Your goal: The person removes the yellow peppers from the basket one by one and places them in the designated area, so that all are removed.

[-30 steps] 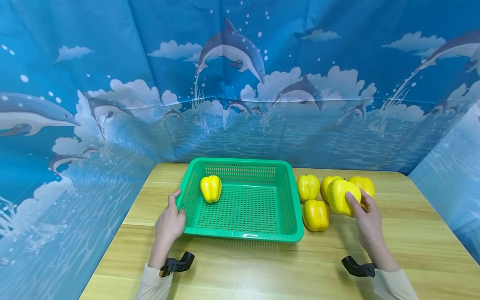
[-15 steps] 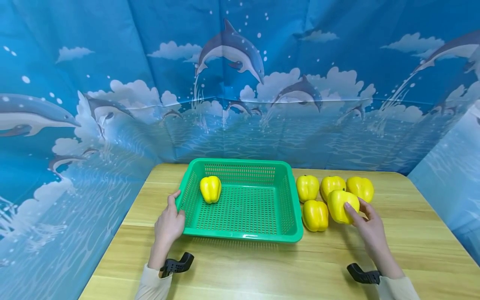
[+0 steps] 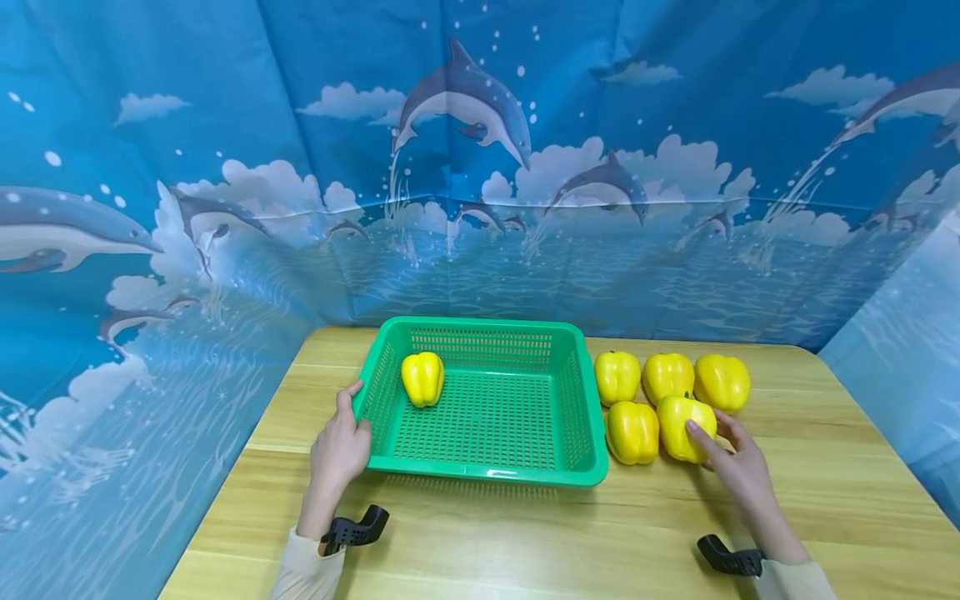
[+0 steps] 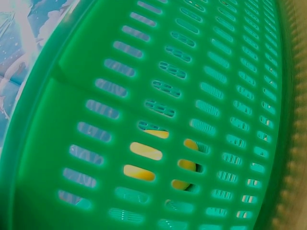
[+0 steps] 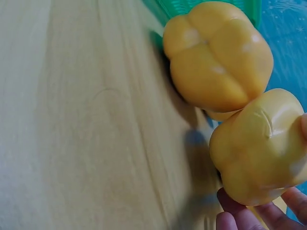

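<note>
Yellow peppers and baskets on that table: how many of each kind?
Yellow peppers in the green basket: 1
Yellow peppers on the table: 5
Green baskets: 1
Total: 7

1 pepper [image 3: 422, 378] in basket [image 3: 592, 433], 5 peppers [image 3: 632, 432] right of it, on table [image 3: 525, 542]

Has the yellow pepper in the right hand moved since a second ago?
Yes. The held pepper has come down and toward the person in the right hand, now beside the front pepper near the green basket.
</note>
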The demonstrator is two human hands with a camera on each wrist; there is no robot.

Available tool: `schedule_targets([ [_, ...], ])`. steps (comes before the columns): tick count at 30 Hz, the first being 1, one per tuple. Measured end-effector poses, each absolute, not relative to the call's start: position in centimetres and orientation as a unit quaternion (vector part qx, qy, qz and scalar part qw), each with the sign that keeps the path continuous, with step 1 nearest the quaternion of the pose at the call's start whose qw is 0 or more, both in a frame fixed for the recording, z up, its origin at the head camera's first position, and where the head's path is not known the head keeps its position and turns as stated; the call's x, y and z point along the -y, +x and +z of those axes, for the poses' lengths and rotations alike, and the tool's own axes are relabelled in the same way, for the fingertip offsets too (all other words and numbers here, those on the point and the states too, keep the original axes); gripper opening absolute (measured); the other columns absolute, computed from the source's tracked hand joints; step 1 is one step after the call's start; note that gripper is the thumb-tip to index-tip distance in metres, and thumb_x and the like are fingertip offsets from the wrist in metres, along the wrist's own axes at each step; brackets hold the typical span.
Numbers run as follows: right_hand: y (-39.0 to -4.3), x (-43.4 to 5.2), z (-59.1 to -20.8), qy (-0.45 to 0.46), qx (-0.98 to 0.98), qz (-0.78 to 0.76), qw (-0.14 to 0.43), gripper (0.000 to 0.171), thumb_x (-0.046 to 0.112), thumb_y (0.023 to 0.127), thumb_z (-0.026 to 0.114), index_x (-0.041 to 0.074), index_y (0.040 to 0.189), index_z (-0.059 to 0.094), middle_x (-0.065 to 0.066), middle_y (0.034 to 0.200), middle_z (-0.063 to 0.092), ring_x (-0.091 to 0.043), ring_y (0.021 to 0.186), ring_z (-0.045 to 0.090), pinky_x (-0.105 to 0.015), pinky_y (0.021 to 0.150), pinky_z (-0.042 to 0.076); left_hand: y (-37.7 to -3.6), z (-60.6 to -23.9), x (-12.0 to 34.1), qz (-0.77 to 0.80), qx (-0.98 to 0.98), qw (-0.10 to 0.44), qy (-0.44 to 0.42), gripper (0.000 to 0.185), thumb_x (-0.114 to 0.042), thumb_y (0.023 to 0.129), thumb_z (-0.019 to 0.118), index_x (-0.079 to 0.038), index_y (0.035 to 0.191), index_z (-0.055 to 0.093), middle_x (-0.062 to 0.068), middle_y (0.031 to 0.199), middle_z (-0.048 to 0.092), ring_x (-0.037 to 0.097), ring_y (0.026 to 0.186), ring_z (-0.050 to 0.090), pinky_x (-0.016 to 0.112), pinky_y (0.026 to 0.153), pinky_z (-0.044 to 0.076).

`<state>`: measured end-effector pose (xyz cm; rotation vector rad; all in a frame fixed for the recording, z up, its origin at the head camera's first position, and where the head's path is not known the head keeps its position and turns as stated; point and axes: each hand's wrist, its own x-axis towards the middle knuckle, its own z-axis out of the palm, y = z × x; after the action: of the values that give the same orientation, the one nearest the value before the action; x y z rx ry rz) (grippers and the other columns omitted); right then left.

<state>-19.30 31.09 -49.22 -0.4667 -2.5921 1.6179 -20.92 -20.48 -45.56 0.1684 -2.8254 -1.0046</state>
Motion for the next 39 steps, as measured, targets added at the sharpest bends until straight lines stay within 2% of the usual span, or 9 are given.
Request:
schedule_targets([
  [9, -19.1, -31.3, -49.9, -0.165, 0.839, 0.519, 0.008, 0.092, 0.057, 0.089, 0.052, 0.002, 0.151, 0.012, -0.033, 0.146, 0.021, -0.044, 0.124, 0.034, -0.015, 0.065, 0.046, -21.0, -45.8, 20.4, -0.332, 0.939, 0.072, 0.056, 0.06, -0.009, 0.092, 0.042, -0.015, 0.148, 0.024, 0.009, 0.07, 0.049, 0.02, 0.042, 0.033, 0.032, 0.041, 0.028],
  [14, -19.2, -31.3, -50.1, -0.179, 0.833, 0.524, -0.001, 0.094, 0.058, 0.088, 0.053, 0.002, 0.152, 0.012, -0.03, 0.148, 0.02, -0.044, 0.129, 0.029, -0.012, 0.064, 0.041, -21.0, -45.8, 20.4, -0.332, 0.939, 0.075, 0.055, 0.06, -0.009, 0.092, 0.042, -0.015, 0.148, 0.024, 0.012, 0.075, 0.053, 0.02, 0.042, 0.033, 0.033, 0.04, 0.028],
  [22, -19.2, -31.4, -50.3, -0.167, 0.831, 0.531, -0.003, 0.091, 0.058, 0.089, 0.05, 0.0, 0.151, 0.015, -0.03, 0.145, 0.026, -0.039, 0.125, 0.033, -0.011, 0.065, 0.041, -21.0, -45.9, 20.4, -0.331, 0.939, 0.078, 0.056, 0.059, -0.009, 0.091, 0.041, -0.014, 0.148, 0.025, 0.011, 0.072, 0.051, 0.02, 0.042, 0.033, 0.033, 0.04, 0.028],
  [27, -19.2, -31.4, -50.4, -0.171, 0.834, 0.525, -0.015, 0.093, 0.061, 0.089, 0.047, 0.002, 0.151, 0.013, -0.03, 0.146, 0.025, -0.04, 0.127, 0.032, -0.014, 0.068, 0.041, -21.0, -46.0, 20.4, -0.332, 0.938, 0.08, 0.055, 0.059, -0.009, 0.091, 0.042, -0.014, 0.148, 0.026, 0.015, 0.082, 0.057, 0.02, 0.043, 0.034, 0.033, 0.04, 0.029],
  [31, -19.2, -31.4, -50.5, -0.175, 0.833, 0.524, -0.02, 0.094, 0.063, 0.089, 0.045, 0.001, 0.151, 0.012, -0.029, 0.148, 0.023, -0.041, 0.13, 0.031, -0.021, 0.075, 0.041, -21.0, -46.0, 20.4, -0.331, 0.938, 0.08, 0.054, 0.059, -0.009, 0.091, 0.042, -0.014, 0.148, 0.025, 0.015, 0.082, 0.057, 0.02, 0.043, 0.034, 0.033, 0.04, 0.029],
  [34, -19.3, -31.4, -50.5, -0.175, 0.83, 0.528, -0.027, 0.094, 0.063, 0.089, 0.043, 0.0, 0.151, 0.01, -0.03, 0.148, 0.021, -0.042, 0.131, 0.029, -0.035, 0.088, 0.043, -21.0, -46.0, 20.4, -0.332, 0.939, 0.08, 0.054, 0.06, -0.008, 0.091, 0.042, -0.014, 0.148, 0.025, 0.013, 0.078, 0.055, 0.02, 0.042, 0.033, 0.033, 0.04, 0.028],
  [37, -19.4, -31.4, -50.5, -0.173, 0.828, 0.533, -0.035, 0.095, 0.063, 0.09, 0.041, -0.001, 0.151, 0.007, -0.031, 0.149, 0.018, -0.044, 0.133, 0.026, -0.052, 0.099, 0.034, -20.9, -46.0, 20.4, -0.333, 0.938, 0.08, 0.054, 0.06, -0.008, 0.092, 0.042, -0.015, 0.148, 0.024, 0.013, 0.079, 0.055, 0.02, 0.042, 0.033, 0.032, 0.04, 0.028],
  [39, -19.4, -31.4, -50.5, -0.169, 0.827, 0.534, -0.037, 0.094, 0.063, 0.09, 0.04, -0.001, 0.151, 0.006, -0.031, 0.149, 0.016, -0.045, 0.133, 0.024, -0.054, 0.102, 0.029, -20.9, -46.1, 20.4, -0.334, 0.938, 0.08, 0.053, 0.06, -0.008, 0.092, 0.042, -0.015, 0.148, 0.024, 0.014, 0.081, 0.056, 0.02, 0.042, 0.033, 0.032, 0.04, 0.028],
])
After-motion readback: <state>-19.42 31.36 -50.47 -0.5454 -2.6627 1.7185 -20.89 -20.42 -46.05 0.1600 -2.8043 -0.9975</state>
